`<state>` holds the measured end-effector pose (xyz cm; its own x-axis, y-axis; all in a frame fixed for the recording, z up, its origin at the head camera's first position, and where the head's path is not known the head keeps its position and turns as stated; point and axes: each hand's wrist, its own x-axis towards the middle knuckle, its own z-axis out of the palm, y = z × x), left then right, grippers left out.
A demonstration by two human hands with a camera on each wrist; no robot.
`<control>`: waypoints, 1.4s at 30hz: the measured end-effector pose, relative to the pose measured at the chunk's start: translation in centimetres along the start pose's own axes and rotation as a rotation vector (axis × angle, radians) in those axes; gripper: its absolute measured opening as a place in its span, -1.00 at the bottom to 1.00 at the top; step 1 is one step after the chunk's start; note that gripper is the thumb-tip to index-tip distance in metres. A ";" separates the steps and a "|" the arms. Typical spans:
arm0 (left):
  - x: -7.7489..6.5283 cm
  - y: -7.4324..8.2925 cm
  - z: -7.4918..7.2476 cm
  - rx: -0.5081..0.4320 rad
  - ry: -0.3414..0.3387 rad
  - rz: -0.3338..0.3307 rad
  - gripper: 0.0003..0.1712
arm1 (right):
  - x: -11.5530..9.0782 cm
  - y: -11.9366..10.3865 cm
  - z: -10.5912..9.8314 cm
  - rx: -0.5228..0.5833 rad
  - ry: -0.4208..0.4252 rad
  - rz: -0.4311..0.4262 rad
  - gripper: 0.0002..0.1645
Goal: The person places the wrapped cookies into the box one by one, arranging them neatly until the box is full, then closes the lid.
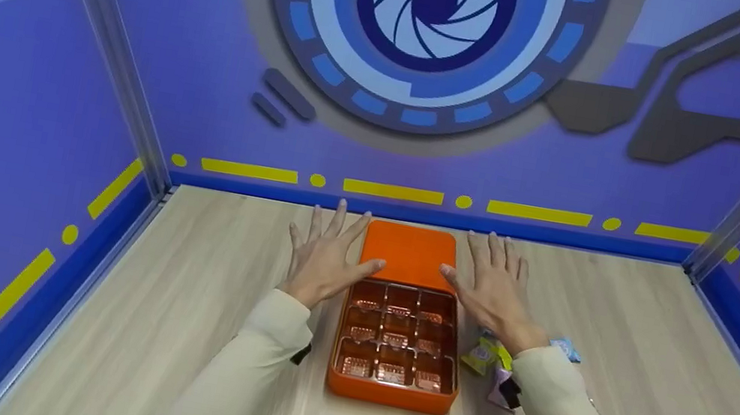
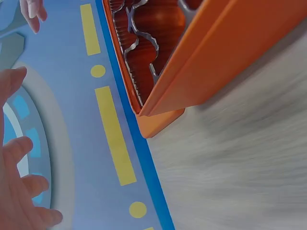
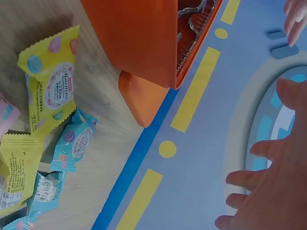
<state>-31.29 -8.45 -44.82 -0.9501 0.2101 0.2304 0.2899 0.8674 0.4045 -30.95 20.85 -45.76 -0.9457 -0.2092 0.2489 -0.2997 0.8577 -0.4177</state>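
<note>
An orange box stands in the middle of the table, its brown plastic insert divided into several compartments with nothing in them. Behind it lies a flat orange lid. My left hand, fingers spread, is at the left of the lid, the thumb overlapping its edge in the head view. On the other side my right hand mirrors it, fingers extended and thumb near the lid's right edge. Both wrist views show the left palm and right palm raised with nothing held.
Several wrapped macarons lie right of the box, beneath my right forearm: a yellow packet, a blue packet and a pink one among them. A purple-blue back wall and side panels with metal posts bound the wooden table.
</note>
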 end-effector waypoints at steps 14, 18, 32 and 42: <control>-1.6 -1.5 0.8 -0.187 0.004 -0.063 0.01 | -0.8 0.6 -0.2 0.000 0.031 -0.031 0.02; -2.1 -1.5 0.9 -0.242 -0.002 -0.074 -0.02 | -1.0 1.0 -0.2 0.010 0.039 -0.043 0.01; -3.9 -2.3 2.2 -0.395 -0.046 -0.107 -0.07 | -1.9 2.0 -0.4 0.004 0.055 -0.056 -0.10; -4.4 -2.8 2.9 -0.488 -0.068 -0.115 -0.11 | -2.3 2.9 -0.6 -0.021 0.065 -0.093 -0.18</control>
<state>-28.27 -10.43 -49.56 -0.9798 0.1686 0.1080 0.1870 0.5781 0.7942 -29.54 24.07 -47.04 -0.9036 -0.2575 0.3423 -0.3820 0.8459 -0.3721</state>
